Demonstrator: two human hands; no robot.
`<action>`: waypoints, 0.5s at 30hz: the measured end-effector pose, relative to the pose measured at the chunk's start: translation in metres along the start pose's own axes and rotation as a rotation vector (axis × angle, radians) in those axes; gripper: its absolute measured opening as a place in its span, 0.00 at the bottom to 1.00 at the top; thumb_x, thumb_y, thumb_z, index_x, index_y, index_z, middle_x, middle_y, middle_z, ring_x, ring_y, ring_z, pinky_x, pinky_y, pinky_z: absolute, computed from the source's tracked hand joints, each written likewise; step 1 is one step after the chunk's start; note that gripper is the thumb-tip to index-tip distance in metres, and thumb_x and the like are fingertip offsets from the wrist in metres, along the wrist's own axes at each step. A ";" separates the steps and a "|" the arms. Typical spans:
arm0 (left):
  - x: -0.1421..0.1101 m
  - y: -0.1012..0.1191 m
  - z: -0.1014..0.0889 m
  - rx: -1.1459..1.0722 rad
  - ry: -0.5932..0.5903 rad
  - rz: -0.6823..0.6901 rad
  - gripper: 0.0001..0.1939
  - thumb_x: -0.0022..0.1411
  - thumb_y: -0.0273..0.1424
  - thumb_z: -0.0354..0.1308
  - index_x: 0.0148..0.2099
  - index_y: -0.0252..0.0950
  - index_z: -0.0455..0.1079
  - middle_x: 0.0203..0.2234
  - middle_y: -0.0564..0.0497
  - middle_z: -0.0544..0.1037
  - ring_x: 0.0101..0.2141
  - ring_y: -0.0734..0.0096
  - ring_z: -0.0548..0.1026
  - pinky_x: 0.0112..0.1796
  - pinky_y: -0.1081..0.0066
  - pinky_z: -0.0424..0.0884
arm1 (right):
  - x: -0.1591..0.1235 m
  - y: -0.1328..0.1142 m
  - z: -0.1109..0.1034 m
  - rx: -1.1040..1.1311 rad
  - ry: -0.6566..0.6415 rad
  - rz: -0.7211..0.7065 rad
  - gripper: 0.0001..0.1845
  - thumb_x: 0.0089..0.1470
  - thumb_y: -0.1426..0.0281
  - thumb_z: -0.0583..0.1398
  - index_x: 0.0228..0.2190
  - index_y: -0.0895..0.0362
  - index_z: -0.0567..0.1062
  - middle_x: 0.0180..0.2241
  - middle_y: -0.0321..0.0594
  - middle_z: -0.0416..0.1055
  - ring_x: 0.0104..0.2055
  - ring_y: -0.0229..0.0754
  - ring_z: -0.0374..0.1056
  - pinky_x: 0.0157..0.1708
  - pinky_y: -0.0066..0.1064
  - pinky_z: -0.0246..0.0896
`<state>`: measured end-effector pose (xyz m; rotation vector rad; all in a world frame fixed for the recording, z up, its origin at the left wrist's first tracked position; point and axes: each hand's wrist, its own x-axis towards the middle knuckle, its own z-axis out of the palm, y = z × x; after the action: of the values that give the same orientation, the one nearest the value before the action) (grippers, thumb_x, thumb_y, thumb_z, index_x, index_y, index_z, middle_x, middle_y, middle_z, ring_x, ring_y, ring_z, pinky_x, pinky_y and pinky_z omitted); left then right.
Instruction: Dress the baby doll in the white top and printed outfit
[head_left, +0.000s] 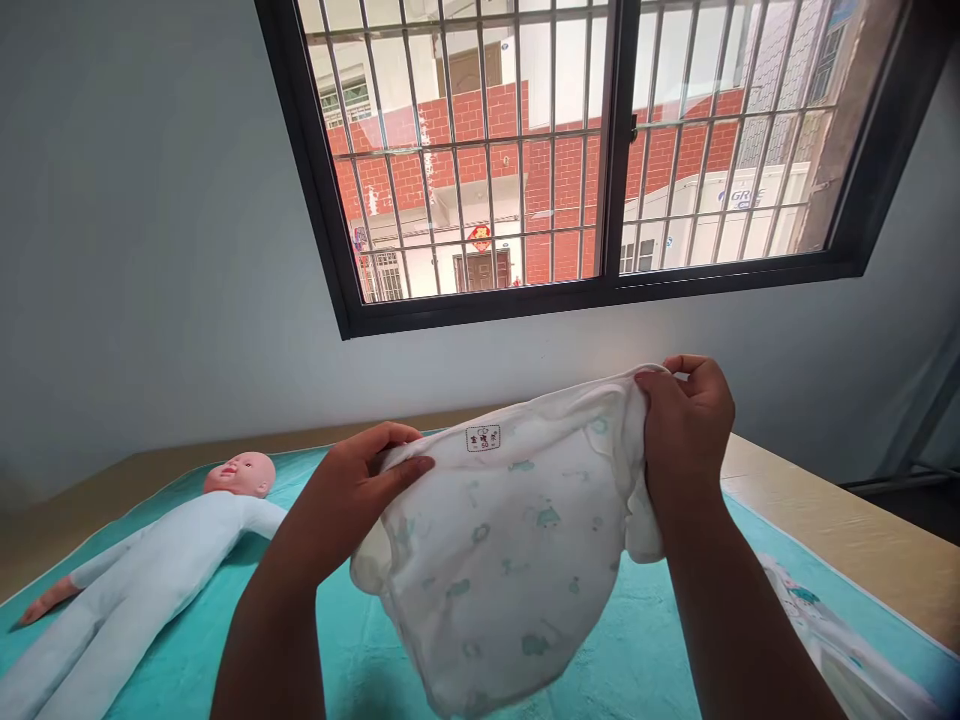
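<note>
A white baby garment with pale green animal prints hangs stretched between my two hands, above a turquoise mat. My left hand pinches its upper left corner between thumb and fingers. At the upper right corner, my right hand grips the edge with curled fingers. A small printed label shows near the top edge. The lower part of the cloth droops freely. To the left, a baby doll in a white body suit lies on its back on the mat, apart from my hands.
Another white printed cloth lies on the mat at the right, partly behind my right forearm. The mat covers a wooden table whose far edge meets the wall. A dark-framed window with metal bars is set in that wall.
</note>
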<state>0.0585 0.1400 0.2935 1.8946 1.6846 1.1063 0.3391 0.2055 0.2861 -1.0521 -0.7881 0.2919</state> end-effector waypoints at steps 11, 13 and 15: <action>0.008 -0.003 0.006 0.210 0.473 0.006 0.03 0.58 0.30 0.54 0.34 0.43 0.70 0.28 0.58 0.77 0.30 0.69 0.71 0.29 0.72 0.62 | -0.002 0.006 0.010 -0.054 -0.037 -0.010 0.10 0.47 0.66 0.63 0.34 0.53 0.71 0.24 0.31 0.69 0.21 0.37 0.60 0.19 0.28 0.53; 0.009 -0.001 0.007 0.144 0.514 -0.013 0.02 0.58 0.32 0.55 0.34 0.43 0.69 0.27 0.58 0.76 0.28 0.70 0.71 0.28 0.72 0.62 | -0.002 0.009 0.011 -0.107 -0.084 -0.070 0.11 0.50 0.63 0.62 0.36 0.53 0.73 0.27 0.34 0.71 0.23 0.39 0.63 0.21 0.29 0.55; 0.007 0.005 0.009 0.020 0.575 -0.051 0.02 0.58 0.32 0.56 0.35 0.42 0.69 0.26 0.58 0.75 0.27 0.71 0.70 0.27 0.73 0.63 | -0.001 0.013 0.011 -0.160 -0.146 -0.143 0.13 0.53 0.59 0.61 0.37 0.54 0.74 0.30 0.38 0.73 0.27 0.41 0.66 0.24 0.30 0.57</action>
<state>0.0684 0.1479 0.2934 1.6221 2.0170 1.7354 0.3327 0.2189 0.2773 -1.1268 -1.0259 0.1874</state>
